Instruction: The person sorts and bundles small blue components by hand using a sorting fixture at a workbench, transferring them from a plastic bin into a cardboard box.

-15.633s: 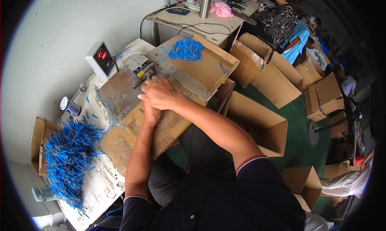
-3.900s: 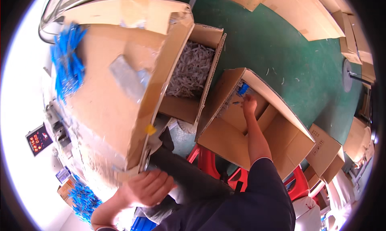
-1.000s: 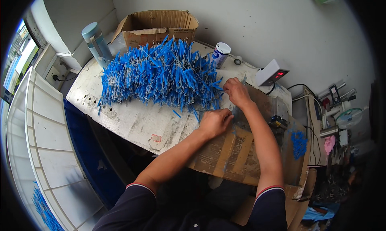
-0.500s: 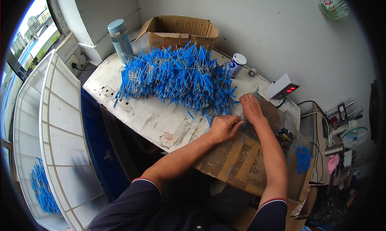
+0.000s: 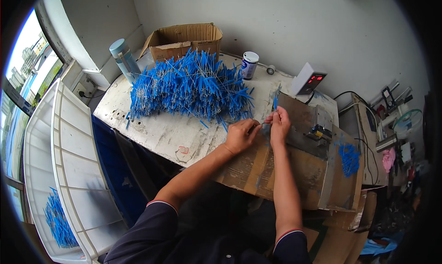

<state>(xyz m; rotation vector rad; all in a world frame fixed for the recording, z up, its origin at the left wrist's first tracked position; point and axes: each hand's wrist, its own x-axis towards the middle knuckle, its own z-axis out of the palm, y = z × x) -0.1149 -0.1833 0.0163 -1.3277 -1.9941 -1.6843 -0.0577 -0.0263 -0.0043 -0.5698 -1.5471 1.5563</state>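
A large heap of thin blue plastic pieces with fine metal wires point(image 5: 189, 87) lies across the white table point(image 5: 159, 137). At the heap's near right edge is my left hand point(image 5: 241, 135), its fingers pinched together; what they hold, if anything, is too small to make out. Just to its right, my right hand point(image 5: 280, 127) grips a slim blue plastic piece point(image 5: 276, 102) that sticks up beyond the fingertips. The fingertips of both hands are close together, over the border between the table and the taped cardboard point(image 5: 258, 172).
Behind the heap stand an open cardboard box point(image 5: 184, 36), a light blue flask point(image 5: 123, 59) and a white-and-blue can point(image 5: 249, 66). To the right are a box with a red display point(image 5: 307, 80), a small metal device point(image 5: 321, 126) and blue scraps point(image 5: 348, 159). White plastic crates point(image 5: 78, 158) stand left.
A blue piece now shows upright in my right hand, which has turned palm inward. My left hand stays pinched beside it. The whole view has shifted a little.
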